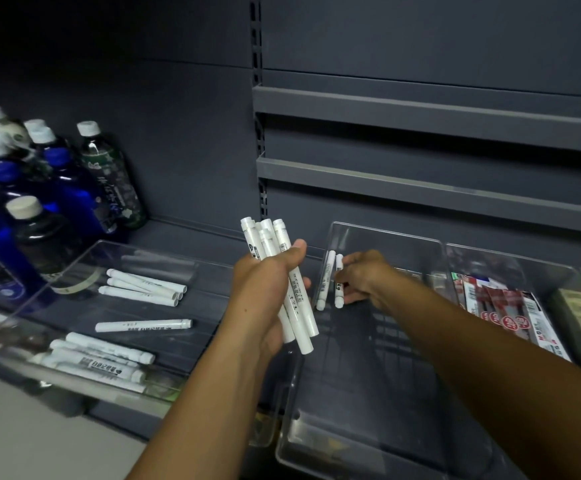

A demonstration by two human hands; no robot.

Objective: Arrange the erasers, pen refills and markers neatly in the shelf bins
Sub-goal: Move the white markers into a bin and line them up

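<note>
Setting one marker (339, 271) into the middle clear bin (386, 393): your right hand (365, 277) pinches it just beside another marker (324, 282) lying along the bin's left wall, while your left hand (264, 285) grips a bundle of markers (294, 292) upright. Lay it parallel and touching its neighbour, caps the same way, then feed the next from the bundle.

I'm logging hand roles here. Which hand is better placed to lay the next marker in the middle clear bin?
Right. The right hand reaches into the middle bin, pinching one marker; the left hand grips the marker bundle, likely just supplying.
</note>
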